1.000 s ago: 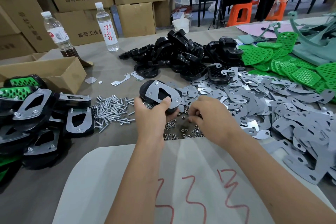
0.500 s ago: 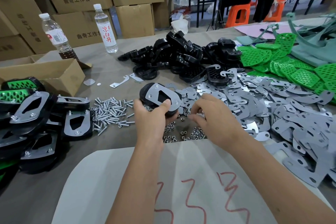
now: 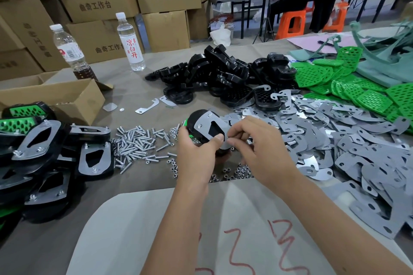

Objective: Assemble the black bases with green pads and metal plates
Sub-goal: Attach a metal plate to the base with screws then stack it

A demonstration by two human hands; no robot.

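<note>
My left hand (image 3: pixel 196 152) grips a black base (image 3: pixel 196 121) with a metal plate (image 3: pixel 204 123) on top, tilted up above the table; a sliver of green pad shows at its left edge. My right hand (image 3: pixel 257 147) has its fingertips pinched at the plate's near right corner; what they pinch is too small to see. Loose screws (image 3: pixel 138 144) lie to the left, small nuts (image 3: pixel 237 171) just below my hands. Piles of black bases (image 3: pixel 219 73), green pads (image 3: pixel 348 82) and metal plates (image 3: pixel 335 140) fill the back and right.
Finished assemblies (image 3: pixel 44 152) are stacked at the left by an open cardboard box (image 3: pixel 67 96). Two water bottles (image 3: pixel 130 42) stand at the back left before stacked cartons. A white sheet with red marks (image 3: pixel 201 230) covers the near table. People stand at a far bench.
My right hand has lifted from the nuts and come up to the plate's near corner. The left hand has raised and tilted the base a little.
</note>
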